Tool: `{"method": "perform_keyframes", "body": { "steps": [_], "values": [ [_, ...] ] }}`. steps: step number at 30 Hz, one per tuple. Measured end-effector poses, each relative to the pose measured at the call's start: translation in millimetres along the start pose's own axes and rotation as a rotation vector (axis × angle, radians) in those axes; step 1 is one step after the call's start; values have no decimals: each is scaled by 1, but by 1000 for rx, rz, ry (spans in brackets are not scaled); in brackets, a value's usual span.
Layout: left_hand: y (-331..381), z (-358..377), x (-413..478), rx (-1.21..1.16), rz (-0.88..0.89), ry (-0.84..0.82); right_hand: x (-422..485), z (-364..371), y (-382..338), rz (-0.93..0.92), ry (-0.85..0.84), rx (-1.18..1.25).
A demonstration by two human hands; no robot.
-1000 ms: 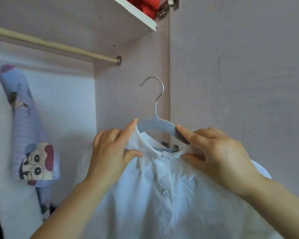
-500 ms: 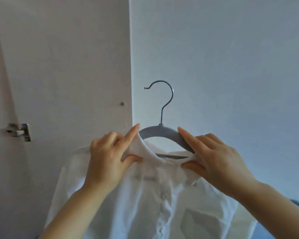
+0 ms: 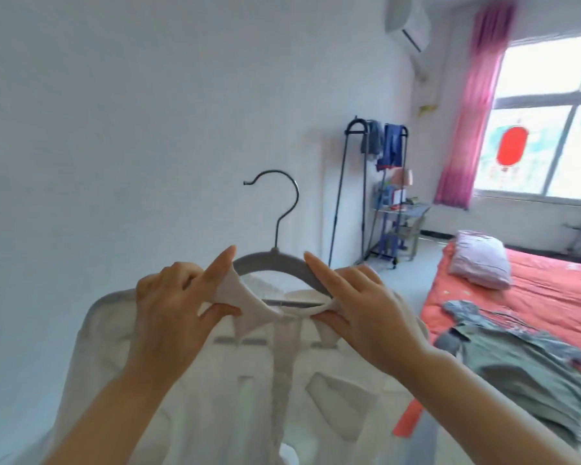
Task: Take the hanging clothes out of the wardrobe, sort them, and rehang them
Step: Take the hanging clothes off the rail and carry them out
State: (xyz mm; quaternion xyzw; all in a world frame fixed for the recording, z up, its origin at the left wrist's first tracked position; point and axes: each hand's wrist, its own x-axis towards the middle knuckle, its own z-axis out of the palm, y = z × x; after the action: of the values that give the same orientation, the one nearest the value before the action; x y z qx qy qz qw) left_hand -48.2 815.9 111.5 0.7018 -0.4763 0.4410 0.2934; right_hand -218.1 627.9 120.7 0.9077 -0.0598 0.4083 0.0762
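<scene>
A white button-up shirt (image 3: 255,391) hangs on a grey hanger (image 3: 272,261) with a metal hook, held up in front of me in mid-air. My left hand (image 3: 175,310) pinches the shirt's left collar and the hanger arm between thumb and forefinger. My right hand (image 3: 359,310) pinches the right collar and the other hanger arm the same way. The wardrobe is out of view.
A bed with an orange-red sheet (image 3: 550,297) stands to the right, with a pale pillow (image 3: 480,263) and several grey-green garments (image 3: 517,370) spread on it. A black clothes rack (image 3: 366,193) with hanging items stands by the white wall. Pink curtain and window are far right.
My view has swung right, away from the wardrobe, toward the room and bed. Both hands keep the same pinch on the collar and hanger, carrying the shirt along.
</scene>
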Motion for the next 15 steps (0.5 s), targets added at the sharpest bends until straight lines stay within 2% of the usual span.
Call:
{"method": "perform_keyframes", "body": {
  "steps": [7,15],
  "values": [
    [127,149,44,-411,102,-14,-88,-52,119,277,-68,-308],
    [278,235,59,-791,254,-93,-188,-124,171,594,-120,-600]
  ]
}}
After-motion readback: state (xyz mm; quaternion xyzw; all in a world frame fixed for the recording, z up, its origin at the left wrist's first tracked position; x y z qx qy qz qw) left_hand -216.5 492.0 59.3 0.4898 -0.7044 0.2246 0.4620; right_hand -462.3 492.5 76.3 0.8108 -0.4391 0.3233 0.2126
